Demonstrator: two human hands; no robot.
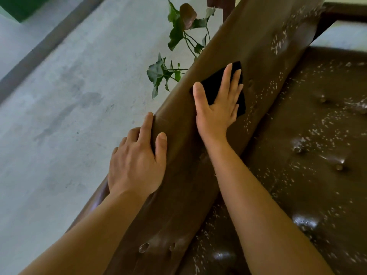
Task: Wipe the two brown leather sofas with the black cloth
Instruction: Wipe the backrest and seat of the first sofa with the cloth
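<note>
While the black cloth (212, 86) lay under my palm: I was in the wiping step, on the top face of one brown sofa's backrest (248, 36).
Right hand (216, 108): flat on the cloth, fingers straight and spread, thumb off its edge on bare leather; it pressed the cloth down and did not clutch it.
Left hand (137, 161): nearer to me on the same backrest, at its rear edge, thumb on the top face and the outer fingers bent over the far side, holding the roll; a brace, I judged.
Cloth: folded small, pinned between palm and leather, nearer the backrest's front edge than its rear.
Progress: somewhere short of half, I judged; pale flecks (278, 44) dotted the backrest's far end, its front edge and the seat (317, 175).
Next move: a flat-handed slide toward the far end, then down onto the seat, where the tufted buttons (297, 149) and their dimples would want fingertip work.
Risk: the flecks might have been peeling finish, so light pressure seemed wise.
Hidden: the second sofa was not in view; my left fingertips sat behind the rear edge; much of the cloth lay under my hand; the sofa's near end was cut off.
Beside the rear edge: a leafy plant (174, 34) over a grey floor (79, 96).
</note>
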